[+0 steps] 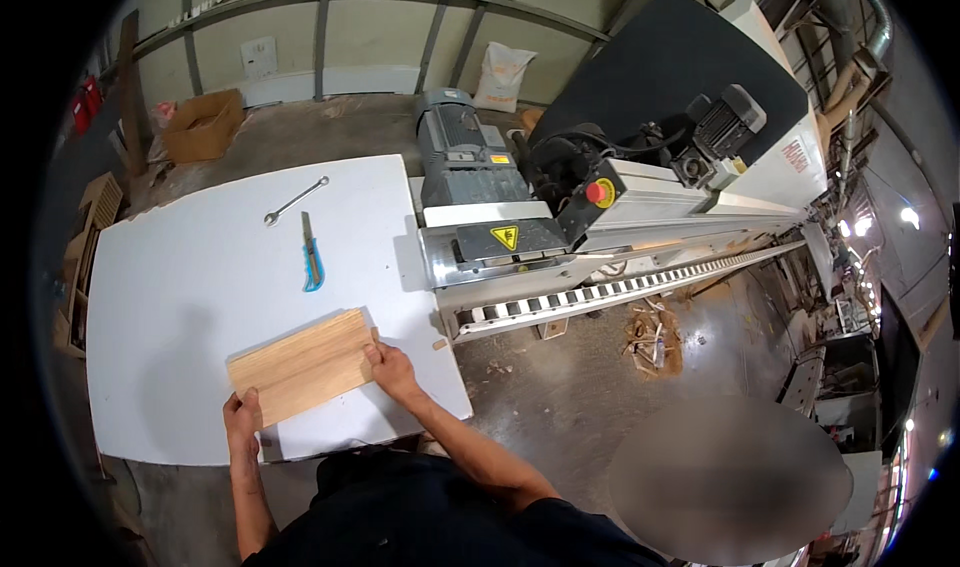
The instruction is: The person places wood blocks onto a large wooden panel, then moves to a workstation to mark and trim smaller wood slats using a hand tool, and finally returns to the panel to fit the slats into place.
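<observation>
A rectangular wooden board (pixel 305 365) with light brown grain is held between my two hands over the near part of the white table (pixel 150 347). My left hand (pixel 241 419) grips its lower left end, thumb on top. At the board's right end, my right hand (pixel 392 369) is closed on the edge, also with the thumb above. The fingers under the board are hidden. Beyond the board lies a blue utility knife (pixel 311 257). Farther back on the table rests a metal wrench (pixel 297 200).
To the right stands a long machine with a grey motor (pixel 462 147), a red stop button (pixel 600 193) and a roller track (pixel 620 285). Wood scraps (pixel 652 339) lie on the floor. Behind the table are a cardboard box (pixel 203 125) and a white sack (pixel 503 75).
</observation>
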`<action>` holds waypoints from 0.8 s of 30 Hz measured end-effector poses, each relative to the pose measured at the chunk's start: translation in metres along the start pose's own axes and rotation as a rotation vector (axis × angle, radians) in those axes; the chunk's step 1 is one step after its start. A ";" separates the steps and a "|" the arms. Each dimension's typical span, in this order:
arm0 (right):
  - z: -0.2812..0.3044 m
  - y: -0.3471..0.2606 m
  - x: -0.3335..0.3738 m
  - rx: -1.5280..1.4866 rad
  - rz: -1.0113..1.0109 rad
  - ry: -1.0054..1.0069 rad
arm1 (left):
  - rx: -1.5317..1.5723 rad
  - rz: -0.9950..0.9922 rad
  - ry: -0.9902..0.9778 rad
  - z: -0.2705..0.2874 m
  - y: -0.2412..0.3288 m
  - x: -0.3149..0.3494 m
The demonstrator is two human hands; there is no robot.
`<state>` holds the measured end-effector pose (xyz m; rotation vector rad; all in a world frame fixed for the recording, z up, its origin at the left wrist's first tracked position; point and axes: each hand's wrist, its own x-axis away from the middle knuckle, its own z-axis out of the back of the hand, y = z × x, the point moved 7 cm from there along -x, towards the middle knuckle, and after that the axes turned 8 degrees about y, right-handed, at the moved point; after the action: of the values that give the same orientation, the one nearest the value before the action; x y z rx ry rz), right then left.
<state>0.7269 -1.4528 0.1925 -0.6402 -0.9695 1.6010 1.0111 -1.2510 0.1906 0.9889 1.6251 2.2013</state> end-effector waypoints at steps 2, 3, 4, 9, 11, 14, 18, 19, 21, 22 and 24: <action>0.002 -0.002 0.001 0.004 -0.017 -0.026 | 0.009 0.004 0.012 -0.001 0.002 0.002; 0.001 -0.002 0.002 -0.008 -0.013 -0.017 | 0.029 -0.004 0.009 -0.001 0.004 0.004; 0.002 -0.001 0.002 -0.020 -0.009 -0.008 | 0.050 -0.013 0.005 -0.001 0.005 0.005; 0.022 0.012 -0.003 -0.182 0.007 -0.059 | 0.026 -0.040 -0.013 0.002 -0.003 0.003; 0.039 0.011 0.004 -0.299 -0.049 0.041 | 0.034 -0.063 -0.013 0.002 -0.001 0.004; 0.064 0.015 0.004 -0.391 -0.119 -0.041 | -0.107 -0.131 0.158 0.019 0.000 0.003; 0.093 0.032 0.005 -0.439 -0.150 -0.049 | -0.310 -0.369 0.324 0.020 0.033 0.011; 0.097 0.034 0.005 -0.439 -0.152 -0.058 | -0.337 -0.416 0.313 0.014 0.044 0.016; 0.106 0.038 0.006 -0.518 -0.186 -0.045 | -0.366 -0.457 0.307 -0.003 0.059 0.025; 0.109 0.040 0.008 -0.561 -0.206 -0.040 | -0.265 -0.456 0.247 -0.012 0.064 0.029; 0.119 0.041 0.006 -0.582 -0.200 -0.043 | -0.168 -0.455 0.187 -0.033 0.077 0.039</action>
<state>0.6070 -1.4800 0.2203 -0.8701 -1.5024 1.1555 0.9765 -1.2821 0.2703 0.3323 1.5196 2.1089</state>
